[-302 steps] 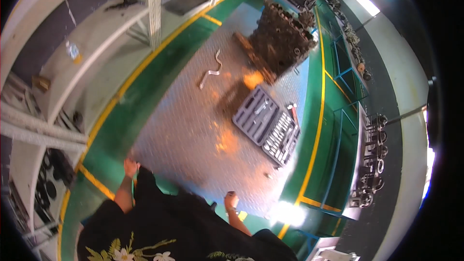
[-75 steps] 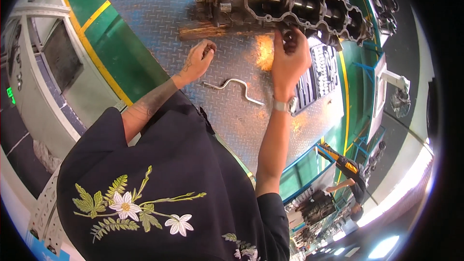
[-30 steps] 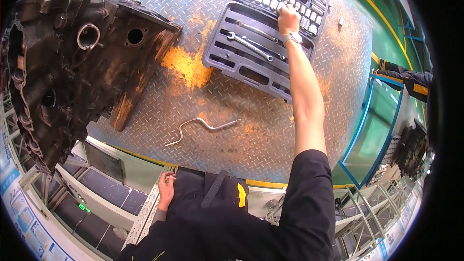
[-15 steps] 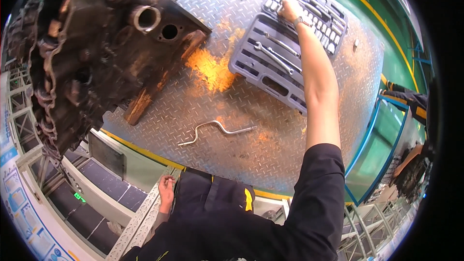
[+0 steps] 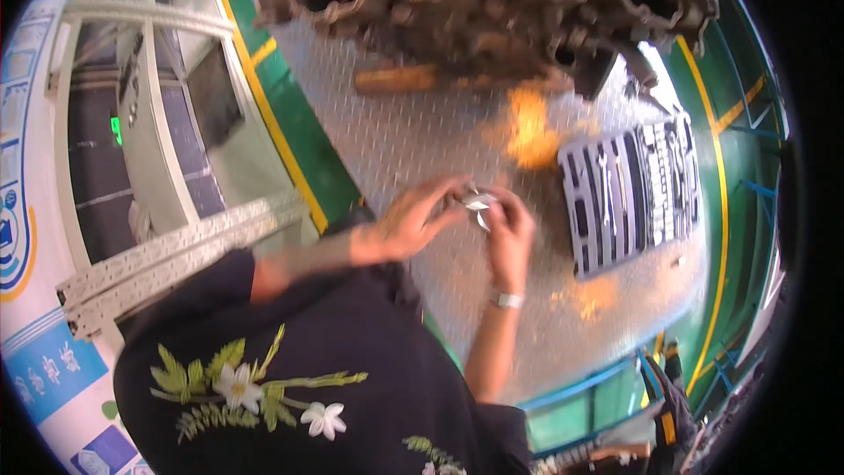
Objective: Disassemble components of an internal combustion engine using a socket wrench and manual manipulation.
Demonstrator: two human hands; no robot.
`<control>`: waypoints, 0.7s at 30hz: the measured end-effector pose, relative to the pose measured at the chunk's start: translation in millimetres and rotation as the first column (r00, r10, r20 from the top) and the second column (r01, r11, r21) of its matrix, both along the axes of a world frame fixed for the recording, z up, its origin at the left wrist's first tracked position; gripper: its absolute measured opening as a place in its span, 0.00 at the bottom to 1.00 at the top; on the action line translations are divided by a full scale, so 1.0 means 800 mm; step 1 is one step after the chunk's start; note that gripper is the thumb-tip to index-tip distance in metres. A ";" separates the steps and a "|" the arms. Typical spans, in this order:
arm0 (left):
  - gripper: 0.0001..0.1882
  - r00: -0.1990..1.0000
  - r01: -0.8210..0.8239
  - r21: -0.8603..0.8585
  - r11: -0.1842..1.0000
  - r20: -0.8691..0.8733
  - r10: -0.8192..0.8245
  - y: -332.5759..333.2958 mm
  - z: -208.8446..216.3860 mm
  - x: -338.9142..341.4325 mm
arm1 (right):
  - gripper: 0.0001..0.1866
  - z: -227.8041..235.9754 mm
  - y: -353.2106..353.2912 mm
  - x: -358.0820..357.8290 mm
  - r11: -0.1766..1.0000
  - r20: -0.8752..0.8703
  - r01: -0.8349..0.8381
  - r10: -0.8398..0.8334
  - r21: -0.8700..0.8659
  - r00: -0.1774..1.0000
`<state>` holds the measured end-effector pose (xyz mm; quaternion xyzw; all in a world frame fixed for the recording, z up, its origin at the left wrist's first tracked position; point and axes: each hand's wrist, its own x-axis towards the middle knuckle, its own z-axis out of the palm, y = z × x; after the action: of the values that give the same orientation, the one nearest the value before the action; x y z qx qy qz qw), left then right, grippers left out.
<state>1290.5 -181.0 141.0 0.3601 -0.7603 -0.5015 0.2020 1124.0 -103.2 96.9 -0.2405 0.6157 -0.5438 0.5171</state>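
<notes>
My hands meet in front of me over the plate's near side. Between their fingertips is a bent, shiny metal tool (image 5: 478, 206), blurred and partly covered, so its exact kind is unclear. My left hand (image 5: 413, 218) reaches in from the left, its fingers closed toward the tool. My right hand (image 5: 510, 230), with a watch on its wrist, pinches it from the other side. To the right, an open grey tool case (image 5: 571, 202) with wrenches (image 5: 606, 186) and sockets (image 5: 659, 180) lies on the metal plate (image 5: 387, 136).
A large dirty engine block (image 5: 492, 22) rests on a wooden beam (image 5: 396, 80) along the far side. A small metal part (image 5: 678, 260) lies near the case. White metal framing (image 5: 185, 242) stands at the left. Blue rails and another person's dark clothing (image 5: 673, 396) are at lower right.
The view has turned, putting the engine block straight ahead. My right hand has left the tool case, and my left hand has come up to meet it around the metal tool.
</notes>
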 end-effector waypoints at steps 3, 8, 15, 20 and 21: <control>0.18 0.992 -0.017 -0.230 0.973 -0.127 -0.012 -0.028 0.018 0.017 | 0.12 0.053 -0.011 0.108 0.913 0.719 0.401 -0.327 0.073 0.613; 0.19 0.947 -0.089 -0.487 0.869 -0.311 -0.077 -0.080 0.074 0.072 | 0.12 0.114 -0.071 0.157 0.887 0.746 0.448 -0.221 -0.114 0.628; 0.13 0.979 -0.181 -0.760 0.624 -0.200 0.040 -0.156 0.114 0.125 | 0.14 0.139 -0.155 0.198 0.923 0.516 0.288 -0.122 -0.256 0.848; 0.09 0.926 -0.360 -0.832 0.421 -0.263 0.273 -0.214 0.062 0.122 | 0.12 0.057 -0.104 0.199 0.975 0.128 0.210 -0.200 -0.071 0.971; 0.09 0.930 -0.351 -0.831 0.432 -0.254 0.267 -0.217 0.058 0.118 | 0.11 0.029 -0.073 0.196 0.985 0.050 0.175 -0.175 0.010 0.983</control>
<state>1385.1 -354.5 187.1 0.3212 -0.8193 -0.0214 0.4745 1281.0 -161.9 120.5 -0.1700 0.6228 -0.5913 0.4834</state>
